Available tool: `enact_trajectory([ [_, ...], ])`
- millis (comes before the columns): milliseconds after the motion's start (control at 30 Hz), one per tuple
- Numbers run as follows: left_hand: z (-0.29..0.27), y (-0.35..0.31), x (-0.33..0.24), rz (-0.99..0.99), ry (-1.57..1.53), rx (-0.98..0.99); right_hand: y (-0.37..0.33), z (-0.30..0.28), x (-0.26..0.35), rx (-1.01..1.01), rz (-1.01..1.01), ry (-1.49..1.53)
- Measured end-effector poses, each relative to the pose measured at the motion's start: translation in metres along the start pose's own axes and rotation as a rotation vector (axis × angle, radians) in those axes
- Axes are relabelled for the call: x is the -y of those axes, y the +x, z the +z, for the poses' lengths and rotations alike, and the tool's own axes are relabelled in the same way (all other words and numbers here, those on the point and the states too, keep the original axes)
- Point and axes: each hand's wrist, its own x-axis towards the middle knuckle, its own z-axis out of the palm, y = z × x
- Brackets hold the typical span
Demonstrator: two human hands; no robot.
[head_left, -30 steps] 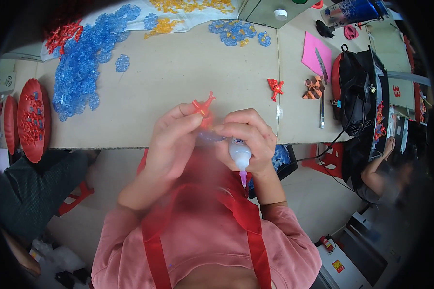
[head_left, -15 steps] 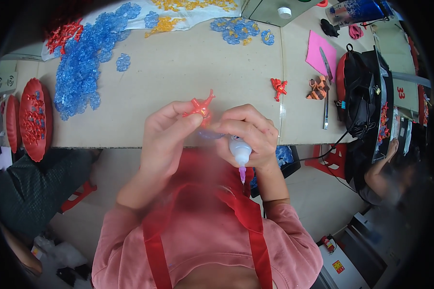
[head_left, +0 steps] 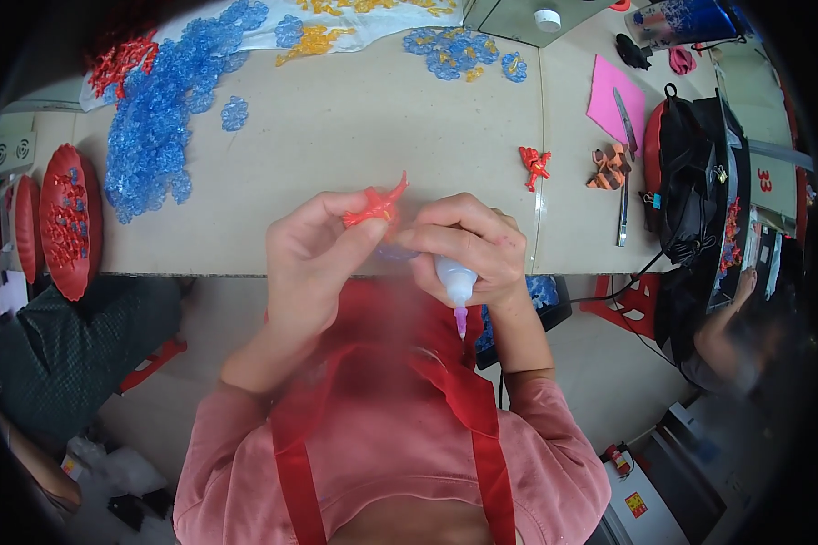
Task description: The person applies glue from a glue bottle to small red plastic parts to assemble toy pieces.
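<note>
My left hand (head_left: pixel 314 250) pinches a small red plastic figurine (head_left: pixel 373 211) between thumb and forefinger, one thin red part pointing up and right. Under the figurine is a translucent blue piece (head_left: pixel 396 252), blurred, which appears to touch both the figurine and my right fingertips. My right hand (head_left: pixel 477 245) has its lower fingers wrapped round a small white squeeze bottle (head_left: pixel 457 280). The bottle's purple needle tip (head_left: pixel 462 322) points down, away from the figurine. Farther right on the table lies another red figurine (head_left: pixel 534 167), touched by neither hand.
A heap of translucent blue pieces (head_left: pixel 150 136) covers the left, with red parts (head_left: pixel 123 71) behind. Blue and yellow pieces (head_left: pixel 450 53) lie at the back. Red trays (head_left: pixel 70 289) stand far left. Tweezers (head_left: pixel 623 218), a knife (head_left: pixel 624 118) and a black bag (head_left: pixel 682 182) are at right.
The figurine has tilted slightly in my left fingers. My right hand still grips the bottle in nearly the same place. The whole view has shifted a little.
</note>
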Motion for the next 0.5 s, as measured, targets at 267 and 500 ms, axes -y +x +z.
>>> enact_trajectory([
  [267, -0.013, 0.01, 0.004, -0.145, -0.146, 0.069, -0.001, 0.0, -0.004, 0.006, 0.032, 0.037],
  [500, -0.003, 0.0, 0.007, 0.012, 0.04, -0.037, -0.005, 0.002, -0.008, -0.011, -0.012, 0.016],
])
